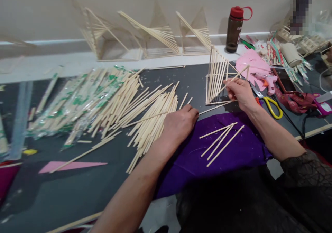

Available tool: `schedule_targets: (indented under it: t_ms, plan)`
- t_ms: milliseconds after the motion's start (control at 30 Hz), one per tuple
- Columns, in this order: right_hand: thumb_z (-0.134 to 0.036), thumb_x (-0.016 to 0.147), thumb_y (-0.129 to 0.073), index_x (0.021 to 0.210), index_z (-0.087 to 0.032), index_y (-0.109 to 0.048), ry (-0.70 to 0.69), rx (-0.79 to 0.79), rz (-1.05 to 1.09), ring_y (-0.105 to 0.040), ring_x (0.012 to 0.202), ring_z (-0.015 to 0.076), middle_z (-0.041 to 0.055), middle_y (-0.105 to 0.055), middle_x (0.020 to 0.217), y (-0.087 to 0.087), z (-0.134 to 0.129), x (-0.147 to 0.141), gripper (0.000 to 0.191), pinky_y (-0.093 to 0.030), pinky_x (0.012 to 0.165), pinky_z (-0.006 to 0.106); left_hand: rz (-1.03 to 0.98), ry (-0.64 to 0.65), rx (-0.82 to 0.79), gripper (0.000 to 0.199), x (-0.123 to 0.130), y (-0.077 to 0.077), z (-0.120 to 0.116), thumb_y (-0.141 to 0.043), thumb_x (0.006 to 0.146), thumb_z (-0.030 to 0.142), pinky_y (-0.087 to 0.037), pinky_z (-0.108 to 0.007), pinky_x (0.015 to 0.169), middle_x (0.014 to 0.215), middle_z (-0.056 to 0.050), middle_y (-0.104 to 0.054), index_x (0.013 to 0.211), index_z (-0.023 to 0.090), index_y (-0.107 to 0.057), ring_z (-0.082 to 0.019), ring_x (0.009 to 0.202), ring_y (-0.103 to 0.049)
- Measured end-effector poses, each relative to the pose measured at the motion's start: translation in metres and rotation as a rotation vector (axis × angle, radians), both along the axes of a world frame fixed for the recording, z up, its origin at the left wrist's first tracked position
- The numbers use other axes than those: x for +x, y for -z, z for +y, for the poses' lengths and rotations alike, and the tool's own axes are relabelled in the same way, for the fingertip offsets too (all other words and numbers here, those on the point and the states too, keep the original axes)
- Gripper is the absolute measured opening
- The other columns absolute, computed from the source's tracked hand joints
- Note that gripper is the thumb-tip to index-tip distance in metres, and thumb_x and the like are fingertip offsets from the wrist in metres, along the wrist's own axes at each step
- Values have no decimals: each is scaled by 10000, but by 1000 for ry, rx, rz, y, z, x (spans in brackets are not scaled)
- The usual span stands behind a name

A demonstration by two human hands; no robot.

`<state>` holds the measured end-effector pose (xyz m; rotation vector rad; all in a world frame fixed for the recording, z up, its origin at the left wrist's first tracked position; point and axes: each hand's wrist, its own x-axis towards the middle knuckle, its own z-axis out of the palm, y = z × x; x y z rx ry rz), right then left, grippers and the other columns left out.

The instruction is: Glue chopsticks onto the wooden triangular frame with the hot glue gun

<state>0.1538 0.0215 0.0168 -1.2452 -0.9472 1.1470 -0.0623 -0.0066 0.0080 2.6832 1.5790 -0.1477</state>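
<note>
The right hand (240, 91) has thumb and fingertips pinched together on a slanting stick (237, 75), pale, straight and slim, that crosses the frame (218, 74); whether that stick is loose or fixed there, I cannot tell. The frame stands upright on the matt grey table (64, 191), a skeleton of bare wood with slats fanned close together like ribs. The left hand (180, 122) rests palm down with fingers curled, one end of a low stick (214, 108) meeting its fingertips, though I cannot tell if it is gripped. Beside that hand lies a heap (153, 122) of smooth, cream-coloured sticks, rough-edged in outline, and further left are packets (85, 98) of shiny, crinkled clear plastic printed green. Four more sticks (225, 146) lie on the creased purple cloth (176, 177). Along the wall stand finished-looking frames (150, 30) whose straight sticks make twisted surfaces. Right of the frame in hand are jagged pink paper (251, 62), a pink glue gun (271, 82), scissors (273, 106) with yellow loops, and a dark translucent bottle (233, 32) with a red cap
</note>
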Motion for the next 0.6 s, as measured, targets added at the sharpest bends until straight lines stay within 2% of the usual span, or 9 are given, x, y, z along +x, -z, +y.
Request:
schedule_targets:
  t_ms: [67,167,233,367,433,500,600]
  plan:
    - [-208,779,-619,733,-148,-576,11,-15,-2,-428,363,25,-68,-512,524,-1,0,0,87,-247,319,147,52,-7,4,404,2,-2,-1,-312,978,278,-385,-338,555,1001,-122,-680,1013,177,-701,-283,840,-675]
    - [-208,788,-616,740,-150,-579,11,-22,-12,-428,365,26,-68,-513,527,-1,0,-1,84,-254,321,151,121,-41,-4,384,-7,-12,-6,-332,958,274,-388,-342,561,960,-148,-680,959,165,-700,-295,811,-672]
    - [-209,797,-614,732,-155,-576,9,-22,-20,-425,367,24,-68,-510,529,0,0,0,92,-261,324,152,132,-100,17,386,-24,-21,-11,-332,945,283,-401,-351,561,935,-149,-680,925,176,-702,-303,809,-665]
    - [-221,803,-621,715,-164,-568,-7,-9,-21,-429,379,26,-59,-516,545,3,0,2,117,-272,328,156,161,-285,91,403,-76,-31,-15,-323,905,358,-436,-383,551,937,-103,-696,846,237,-702,-293,699,-641]
    - [-235,801,-626,708,-168,-563,-12,5,-21,-434,385,29,-54,-520,548,4,0,2,131,-273,328,157,137,-337,98,329,-94,-33,-13,-402,859,424,-465,-408,587,976,-69,-705,867,298,-706,-311,750,-647]
    - [-236,792,-624,720,-168,-572,-13,9,-21,-433,387,28,-55,-522,551,5,0,3,112,-275,329,156,30,-373,128,327,-95,-36,-11,-447,837,498,-490,-450,652,1086,-68,-683,964,325,-694,-357,873,-655]
    - [-239,763,-626,746,-165,-585,-13,-2,-21,-424,379,27,-65,-516,543,6,-1,3,86,-274,330,156,-311,-332,108,330,-63,-40,-3,-497,840,480,-496,-481,837,1131,-72,-674,1035,287,-681,-356,1000,-649]
